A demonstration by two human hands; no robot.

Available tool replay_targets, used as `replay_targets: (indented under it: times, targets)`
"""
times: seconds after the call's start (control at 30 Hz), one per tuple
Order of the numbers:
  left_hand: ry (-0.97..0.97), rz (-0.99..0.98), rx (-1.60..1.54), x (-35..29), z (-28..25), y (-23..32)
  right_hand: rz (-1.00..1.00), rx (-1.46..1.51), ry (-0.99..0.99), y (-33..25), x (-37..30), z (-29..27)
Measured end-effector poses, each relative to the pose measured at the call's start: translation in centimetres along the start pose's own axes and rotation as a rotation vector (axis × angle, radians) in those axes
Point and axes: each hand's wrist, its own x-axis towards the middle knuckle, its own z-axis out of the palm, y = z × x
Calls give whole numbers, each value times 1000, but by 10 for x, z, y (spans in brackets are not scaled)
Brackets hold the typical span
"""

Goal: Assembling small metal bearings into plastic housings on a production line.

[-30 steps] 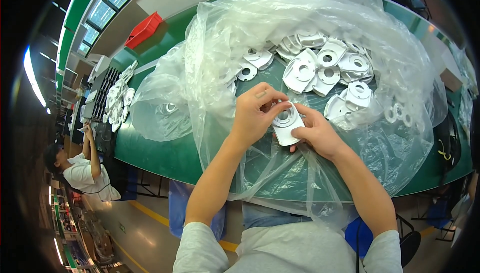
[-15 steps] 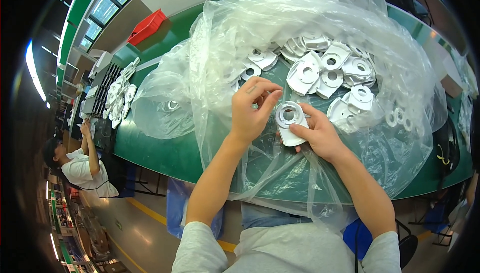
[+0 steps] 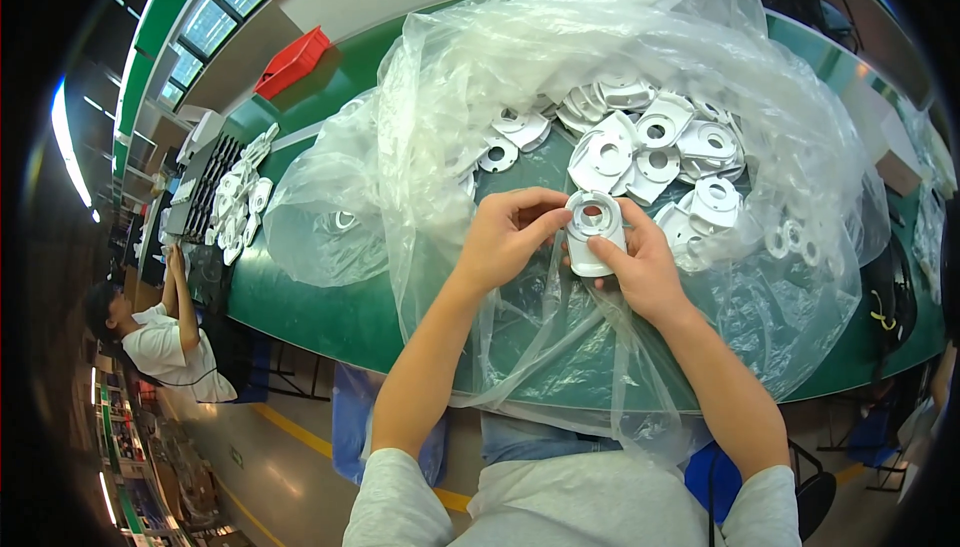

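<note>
Front and centre, held up over the near side of the green worktop [image 3: 310, 302]: a white plastic part [image 3: 580, 243], ring end pointing away, plain rounded end toward the body. Gripped in the right hand [image 3: 650, 262], thumb across the front, fingers mostly lost behind. Over at the upper-left rim, thumb and forefinger of the left hand [image 3: 505, 239], drawn close together; pinching the rim or merely resting against it, impossible to tell. Just beyond, a heap of similar white parts [image 3: 675, 127], overlapping, lower ones buried. Draped all around, a crumpled clear plastic bag [image 3: 460, 57], blurring the small white rings [image 3: 786, 240] to the right. Away to the far left, a red bin [image 3: 293, 63], inside barely visible; closer, a pile of white pieces [image 3: 235, 197], too small to make out. Beside that end, a co-worker [image 3: 180, 352], side-on, lower body lost in shadow.
</note>
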Motion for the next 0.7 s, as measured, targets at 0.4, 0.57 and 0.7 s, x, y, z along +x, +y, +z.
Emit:
replay_targets:
  times: [0.4, 0.57, 0.7]
  targets:
    - [72, 64, -26, -2, 6, -2, -68, 18, -20, 5, -3, 6]
    - [79, 41, -47, -2, 7, -4, -42, 60, -45, 4, -2, 4]
    - [49, 30, -44, -2, 8, -5, -13, -16, -22, -3, -4, 5]
